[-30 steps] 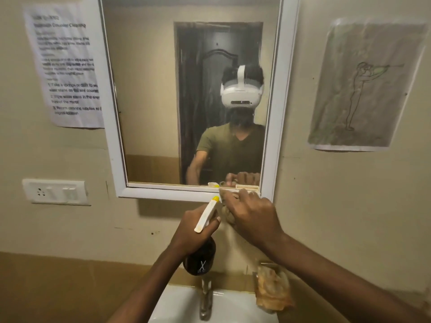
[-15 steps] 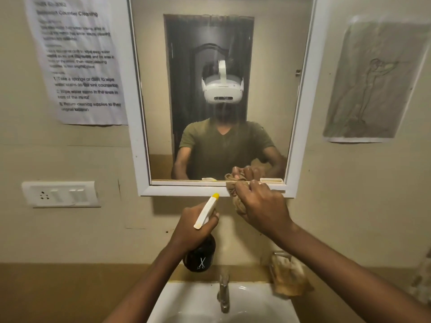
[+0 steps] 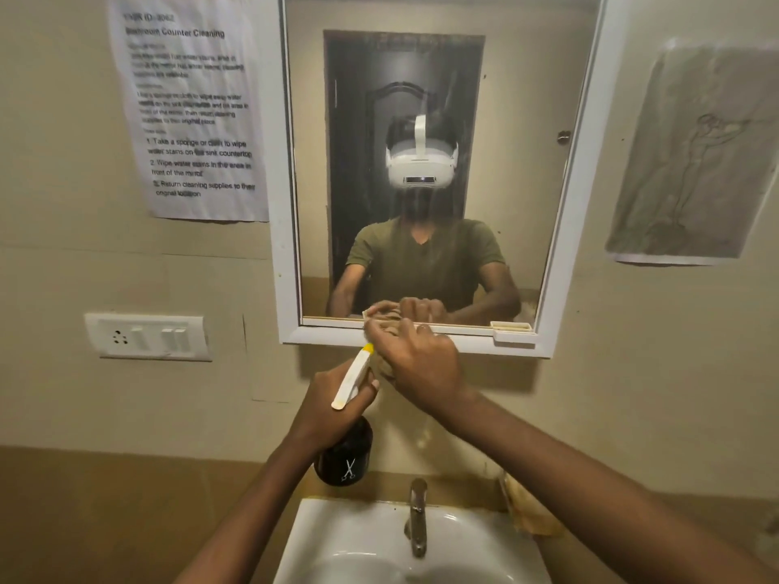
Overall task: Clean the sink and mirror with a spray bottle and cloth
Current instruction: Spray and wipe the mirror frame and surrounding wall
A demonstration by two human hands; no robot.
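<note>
A white-framed mirror (image 3: 442, 78) hangs on the wall above a white sink (image 3: 337, 537) with a metal tap (image 3: 417, 516). My left hand (image 3: 333, 402) grips a dark spray bottle (image 3: 345, 461) with a white and yellow nozzle, held below the mirror's bottom edge. My right hand (image 3: 421, 360) holds a beige cloth (image 3: 383, 326) bunched against the mirror's lower frame, just right of the nozzle. Most of the cloth is hidden under my fingers.
A printed instruction sheet (image 3: 189, 107) and a white switch plate (image 3: 147, 335) are on the wall at left. A drawing on paper (image 3: 699, 158) hangs at right. A small white tray (image 3: 512, 330) sits on the mirror's bottom ledge. A worn holder (image 3: 527, 507) hangs right of the tap.
The view has shifted so the mirror sits more to the right and the sink shows more. My right hand with the cloth stays at the mirror's lower frame; the bottle stays put.
</note>
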